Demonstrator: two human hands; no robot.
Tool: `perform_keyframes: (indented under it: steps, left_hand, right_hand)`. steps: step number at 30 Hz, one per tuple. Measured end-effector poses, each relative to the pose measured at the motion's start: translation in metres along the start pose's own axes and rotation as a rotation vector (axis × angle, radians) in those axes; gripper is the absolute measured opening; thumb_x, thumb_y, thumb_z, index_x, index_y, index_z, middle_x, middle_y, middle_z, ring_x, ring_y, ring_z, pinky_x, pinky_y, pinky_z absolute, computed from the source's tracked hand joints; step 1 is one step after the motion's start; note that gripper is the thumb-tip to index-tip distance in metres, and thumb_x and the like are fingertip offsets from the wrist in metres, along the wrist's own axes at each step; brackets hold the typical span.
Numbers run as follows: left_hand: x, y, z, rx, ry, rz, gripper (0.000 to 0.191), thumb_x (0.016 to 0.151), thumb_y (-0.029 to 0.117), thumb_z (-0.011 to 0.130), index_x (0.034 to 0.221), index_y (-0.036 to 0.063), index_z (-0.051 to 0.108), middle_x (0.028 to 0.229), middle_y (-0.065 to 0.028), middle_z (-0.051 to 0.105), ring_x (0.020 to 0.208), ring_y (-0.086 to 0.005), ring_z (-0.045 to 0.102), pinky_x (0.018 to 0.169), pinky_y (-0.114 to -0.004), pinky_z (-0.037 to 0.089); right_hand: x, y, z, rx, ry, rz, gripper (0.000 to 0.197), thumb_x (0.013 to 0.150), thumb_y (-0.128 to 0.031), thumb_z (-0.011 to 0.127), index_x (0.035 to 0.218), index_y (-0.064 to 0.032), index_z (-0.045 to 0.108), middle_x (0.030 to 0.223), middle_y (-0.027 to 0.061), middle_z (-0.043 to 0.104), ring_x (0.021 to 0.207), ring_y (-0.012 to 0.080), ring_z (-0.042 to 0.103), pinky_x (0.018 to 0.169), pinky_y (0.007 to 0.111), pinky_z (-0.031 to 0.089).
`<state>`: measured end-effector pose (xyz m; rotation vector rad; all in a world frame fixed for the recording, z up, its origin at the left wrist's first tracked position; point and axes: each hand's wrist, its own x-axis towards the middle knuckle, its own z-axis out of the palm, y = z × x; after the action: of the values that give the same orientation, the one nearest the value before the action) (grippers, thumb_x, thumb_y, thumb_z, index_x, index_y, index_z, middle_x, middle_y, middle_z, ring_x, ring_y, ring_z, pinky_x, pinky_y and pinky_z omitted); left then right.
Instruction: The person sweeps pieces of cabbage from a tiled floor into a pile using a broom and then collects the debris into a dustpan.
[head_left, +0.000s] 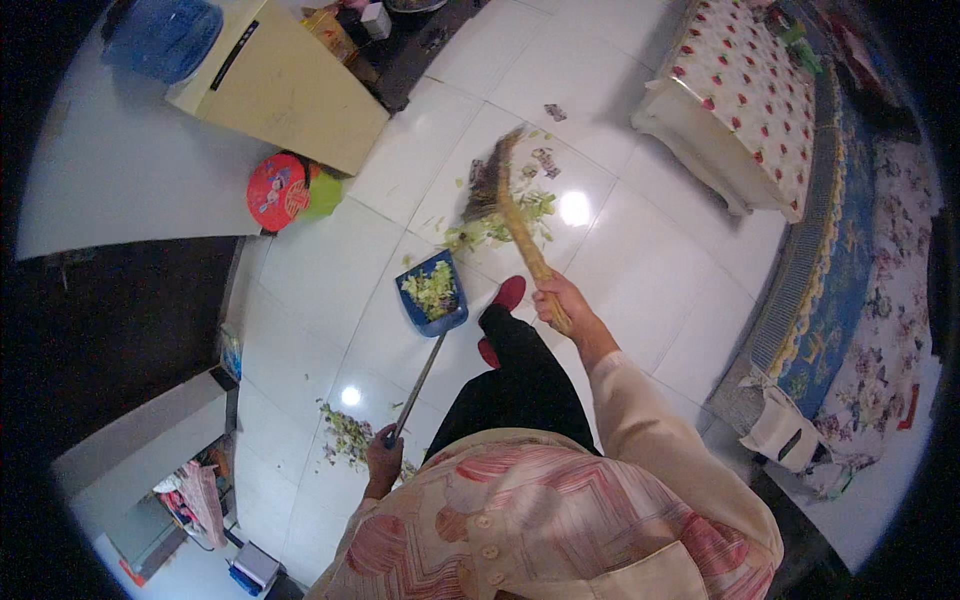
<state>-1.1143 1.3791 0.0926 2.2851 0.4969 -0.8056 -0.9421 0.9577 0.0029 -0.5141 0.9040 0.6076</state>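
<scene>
My right hand (562, 301) grips the thick handle of a straw broom (517, 225), whose dark bristles rest on the floor and look blurred. Around the bristles lie chopped green vegetable scraps (487, 231) and a few crumpled wrappers (546, 162). In my left hand (385, 454) is the thin metal pole of a long-handled blue dustpan (442, 328). The pan lies on the tiles to the left of my red shoes, with pale green scraps (429, 289) inside it. Another heap of scraps (347, 433) sits on the floor beside my left hand.
A cream water dispenser (300, 90) with a blue bottle (169, 37) stands at upper left. By its base is a green bin (324, 192) near a round red item (277, 192). At right are a table with a strawberry-print cover (742, 97) and a sofa with a blue cover (832, 300).
</scene>
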Motion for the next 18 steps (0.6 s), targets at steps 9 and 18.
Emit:
perform_keyframes:
  steps: [9, 18]
  left_hand:
    - [0.053, -0.004, -0.019, 0.098, -0.115, -0.247, 0.035, 0.073, 0.016, 0.061, 0.106, 0.0073, 0.056, 0.075, -0.0123, 0.06, 0.066, -0.0195, 0.058, 0.06, -0.031, 0.046]
    - [0.054, -0.017, 0.028, 0.025, 0.039, -0.181, 0.034, 0.072, 0.02, 0.061, 0.104, 0.0062, 0.057, 0.078, -0.0144, 0.062, 0.069, -0.0237, 0.06, 0.064, -0.035, 0.047]
  right_hand:
    - [0.136, 0.008, -0.006, -0.11, 0.086, 0.043, 0.022, 0.08, -0.014, 0.048, 0.1, -0.013, 0.039, 0.06, 0.0033, 0.043, 0.042, 0.0108, 0.041, 0.032, 0.021, 0.034]
    - [0.052, -0.016, -0.058, -0.222, 0.089, 0.061, 0.035, 0.077, -0.008, 0.045, 0.111, -0.0142, 0.038, 0.059, 0.0034, 0.043, 0.04, 0.0118, 0.041, 0.032, 0.022, 0.035]
